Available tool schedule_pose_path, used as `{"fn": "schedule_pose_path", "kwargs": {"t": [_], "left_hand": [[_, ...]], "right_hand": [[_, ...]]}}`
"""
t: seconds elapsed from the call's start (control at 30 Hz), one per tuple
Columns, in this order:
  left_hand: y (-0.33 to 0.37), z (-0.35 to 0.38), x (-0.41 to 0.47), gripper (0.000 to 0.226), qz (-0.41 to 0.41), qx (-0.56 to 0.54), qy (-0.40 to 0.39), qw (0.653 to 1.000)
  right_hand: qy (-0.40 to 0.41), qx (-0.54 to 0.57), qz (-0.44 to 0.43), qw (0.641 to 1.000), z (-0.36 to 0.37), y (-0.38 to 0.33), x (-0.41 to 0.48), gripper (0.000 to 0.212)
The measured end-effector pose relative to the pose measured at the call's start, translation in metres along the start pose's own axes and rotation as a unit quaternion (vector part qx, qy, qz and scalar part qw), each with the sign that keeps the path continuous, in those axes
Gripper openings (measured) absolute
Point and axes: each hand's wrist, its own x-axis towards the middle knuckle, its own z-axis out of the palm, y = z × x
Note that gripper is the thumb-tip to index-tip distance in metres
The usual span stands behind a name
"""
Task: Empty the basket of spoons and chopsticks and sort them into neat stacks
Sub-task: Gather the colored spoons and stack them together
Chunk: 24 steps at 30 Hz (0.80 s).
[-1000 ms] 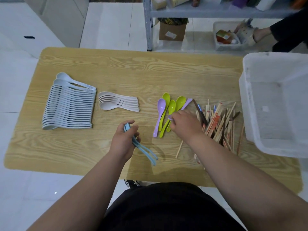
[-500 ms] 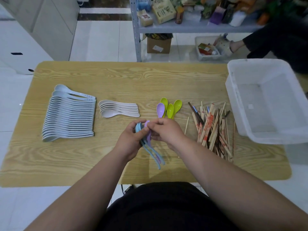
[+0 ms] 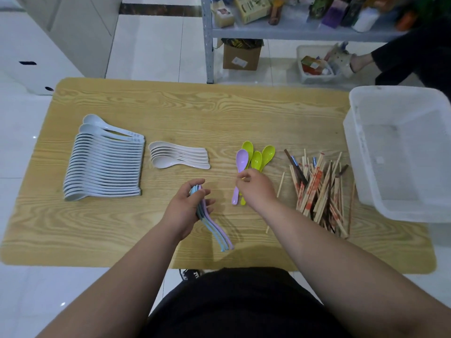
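My left hand (image 3: 183, 206) grips a small nested stack of blue and purple spoons (image 3: 217, 230) just above the wooden table (image 3: 219, 113), handles pointing toward me. My right hand (image 3: 258, 191) lies over the handles of a purple spoon (image 3: 242, 158) and three green spoons (image 3: 267, 153), its fingertips pinching at the purple handle. A long row of pale blue spoons (image 3: 105, 164) lies at the left, with a short stack of cream spoons (image 3: 178, 157) beside it. A loose pile of chopsticks (image 3: 319, 189) lies right of my hand. The white basket (image 3: 395, 90) stands empty at the right edge.
One stray chopstick (image 3: 280, 185) lies between the green spoons and the pile. Behind the table stand a metal shelf (image 3: 292, 32) full of goods, a cardboard box (image 3: 240, 56) and a small bin (image 3: 314, 64). Another person's foot (image 3: 358, 62) shows at the back right.
My right hand took a purple spoon from the table, added it to the stack in my left hand, then moved back right to the purple and green spoons.
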Motion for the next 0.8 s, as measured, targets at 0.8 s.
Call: {"fn": "schedule_pose_path", "kwargs": {"t": [0.8], "left_hand": [[0.009,-0.039,0.000,0.025,-0.023,-0.080,0.027,0.996]], "right_hand": [[-0.024,-0.025,-0.128,0.991,-0.026,-0.012,0.020,0.008]]}}
